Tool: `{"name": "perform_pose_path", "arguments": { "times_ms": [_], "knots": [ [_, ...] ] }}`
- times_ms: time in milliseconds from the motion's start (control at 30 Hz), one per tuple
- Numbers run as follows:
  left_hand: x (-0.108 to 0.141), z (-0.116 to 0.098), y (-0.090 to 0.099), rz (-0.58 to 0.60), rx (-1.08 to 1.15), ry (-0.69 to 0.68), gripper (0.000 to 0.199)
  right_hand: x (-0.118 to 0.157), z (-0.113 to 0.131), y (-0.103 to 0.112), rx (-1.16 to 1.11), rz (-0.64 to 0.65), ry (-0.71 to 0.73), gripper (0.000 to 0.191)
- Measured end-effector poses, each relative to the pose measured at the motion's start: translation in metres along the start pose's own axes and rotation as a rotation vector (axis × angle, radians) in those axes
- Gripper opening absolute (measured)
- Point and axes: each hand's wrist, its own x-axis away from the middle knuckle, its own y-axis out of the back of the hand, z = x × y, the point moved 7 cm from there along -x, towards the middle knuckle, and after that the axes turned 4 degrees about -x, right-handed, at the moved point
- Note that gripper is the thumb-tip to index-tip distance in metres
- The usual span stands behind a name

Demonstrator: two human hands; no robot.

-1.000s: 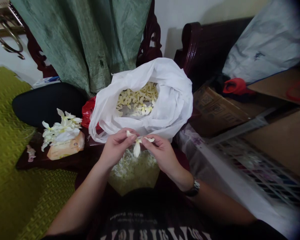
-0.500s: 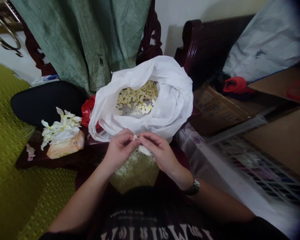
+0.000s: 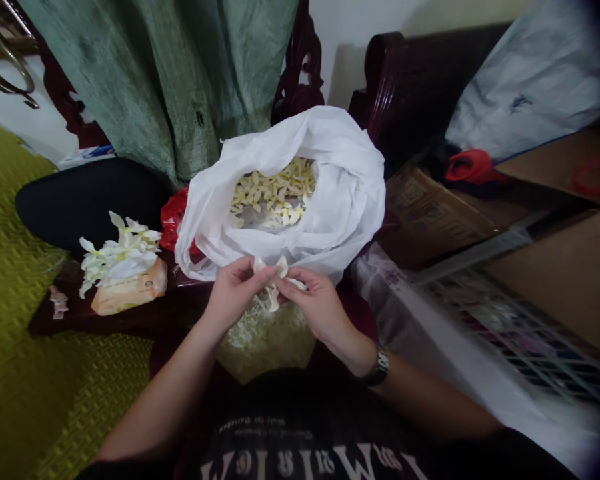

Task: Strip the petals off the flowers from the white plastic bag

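Between my hands, just in front of the white plastic bag (image 3: 350, 180), is a white flower (image 3: 273, 297) with its petals spread. My left hand (image 3: 234, 293) pinches it from the left with thumb and fingertips. From the other side my right hand (image 3: 316, 304) closes thumb and fingers on the same flower. The bag lies wide-mouthed, with many pale yellow-white flowers (image 3: 275, 187) inside. Beneath my hands, a container (image 3: 273, 353) holds whitish bits, partly hidden by my wrists and shirt.
White blossoms (image 3: 123, 247) lie on an orange tissue pack (image 3: 130, 293) at the left of the dark wooden seat (image 3: 180, 310). A red bag (image 3: 173, 217) and a black cushion (image 3: 90, 200) sit behind. Cardboard boxes (image 3: 440, 207) and a wire crate (image 3: 520, 320) stand at the right.
The flower's petals now show spread between my fingers, where only a small tip showed before. My hands have parted slightly. The whole view has shifted a little.
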Motion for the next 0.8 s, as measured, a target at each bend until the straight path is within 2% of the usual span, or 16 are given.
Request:
{"name": "perform_pose_path", "arguments": {
  "times_ms": [133,300,500,667,800],
  "knots": [
    [0.0,-0.006,0.0,0.044,0.045,-0.061,0.022,-0.002,-0.001,0.006,0.001,-0.014,0.01,0.027],
    [0.002,-0.015,0.0,0.059,-0.077,-0.106,0.016,-0.003,0.005,0.005,0.159,0.057,0.046,0.028],
    [0.001,-0.007,0.003,-0.043,-0.063,-0.143,0.024,-0.003,0.006,0.002,0.278,0.119,0.089,0.027],
    [0.001,0.007,0.0,-0.058,0.075,-0.044,0.035,0.0,0.005,-0.001,0.222,0.119,0.115,0.025],
    [0.002,0.001,0.0,-0.073,0.017,-0.075,0.029,0.0,0.013,-0.001,0.292,0.091,0.173,0.022]
  ]
}}
